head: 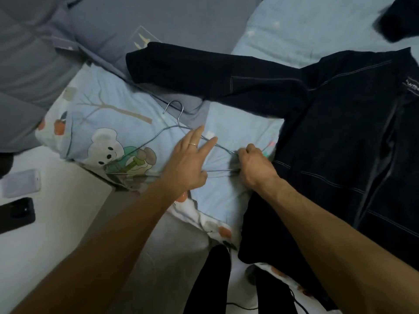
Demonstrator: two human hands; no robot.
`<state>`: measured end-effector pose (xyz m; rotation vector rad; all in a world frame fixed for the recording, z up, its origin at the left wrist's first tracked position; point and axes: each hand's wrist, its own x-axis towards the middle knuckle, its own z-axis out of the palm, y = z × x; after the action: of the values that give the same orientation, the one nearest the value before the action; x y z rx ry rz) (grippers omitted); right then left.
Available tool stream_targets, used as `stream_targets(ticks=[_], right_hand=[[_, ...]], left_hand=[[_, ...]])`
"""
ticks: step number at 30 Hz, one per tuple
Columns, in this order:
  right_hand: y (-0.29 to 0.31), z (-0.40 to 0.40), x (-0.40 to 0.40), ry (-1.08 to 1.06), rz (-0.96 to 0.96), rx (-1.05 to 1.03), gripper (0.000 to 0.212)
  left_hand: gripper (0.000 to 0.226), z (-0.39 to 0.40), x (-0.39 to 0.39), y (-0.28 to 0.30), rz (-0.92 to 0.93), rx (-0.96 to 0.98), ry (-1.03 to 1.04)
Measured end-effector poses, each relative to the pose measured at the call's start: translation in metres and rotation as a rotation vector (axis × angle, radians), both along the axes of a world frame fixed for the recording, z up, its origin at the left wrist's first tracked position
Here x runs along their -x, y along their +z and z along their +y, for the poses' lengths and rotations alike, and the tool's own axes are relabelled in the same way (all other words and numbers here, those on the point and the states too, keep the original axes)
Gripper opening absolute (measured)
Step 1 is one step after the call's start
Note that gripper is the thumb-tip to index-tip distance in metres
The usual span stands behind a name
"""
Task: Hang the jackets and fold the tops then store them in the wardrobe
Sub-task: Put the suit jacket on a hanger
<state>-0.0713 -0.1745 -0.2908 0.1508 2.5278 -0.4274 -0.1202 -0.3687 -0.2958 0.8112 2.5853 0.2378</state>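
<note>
A thin wire hanger (176, 125) lies flat on the pale blue bear-print quilt (108, 123), its hook pointing away from me. My right hand (255, 167) pinches the hanger's right corner with curled fingers. My left hand (189, 159) lies over the hanger's middle with fingers straight and spread. A dark navy jacket (344, 137) with light stitching is spread open on the bed to the right, one sleeve stretched left across the top. Its lower edge touches my right wrist.
Grey bedding (68, 41) is bunched at the back left. A white bedside surface (52, 218) at left carries a white phone (21, 183) and a black phone (15, 215). Another dark garment (399, 19) lies at the top right. My dark-trousered legs (210, 282) stand at the bed's edge.
</note>
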Motion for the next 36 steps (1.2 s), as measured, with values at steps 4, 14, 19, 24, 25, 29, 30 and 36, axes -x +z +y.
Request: stream_targets(ticks=[4, 14, 19, 24, 25, 29, 30, 36], right_hand=[[0.016, 0.029, 0.002, 0.013, 0.033, 0.084, 0.026], [0.078, 0.189, -0.049, -0.3, 0.217, 0.028, 0.025], [0.078, 0.284, -0.085, -0.628, 0.292, -0.02, 0.026], [0.072, 0.343, -0.11, -0.771, 0.24, -0.035, 0.027], [0.069, 0.347, -0.112, -0.782, 0.234, -0.023, 0.027], [0.062, 0.358, -0.11, -0.807, 0.196, -0.01, 0.026], [0.059, 0.356, -0.105, -0.804, 0.189, -0.023, 0.026], [0.037, 0.352, -0.052, -0.761, -0.067, -0.105, 0.058]], left_hand=[[0.113, 0.021, 0.027, 0.008, 0.006, 0.258, -0.2], [0.094, 0.184, 0.024, 0.066, 0.196, 0.049, -0.407], [0.101, 0.29, 0.041, 0.072, 0.198, 0.066, -0.484], [0.105, 0.357, 0.045, 0.059, 0.212, 0.174, -0.533], [0.105, 0.363, 0.045, 0.056, 0.211, 0.205, -0.533], [0.105, 0.385, 0.048, 0.052, 0.244, 0.333, -0.557], [0.105, 0.387, 0.049, 0.05, 0.244, 0.349, -0.557], [0.104, 0.416, 0.059, 0.036, 0.215, 0.383, -0.621]])
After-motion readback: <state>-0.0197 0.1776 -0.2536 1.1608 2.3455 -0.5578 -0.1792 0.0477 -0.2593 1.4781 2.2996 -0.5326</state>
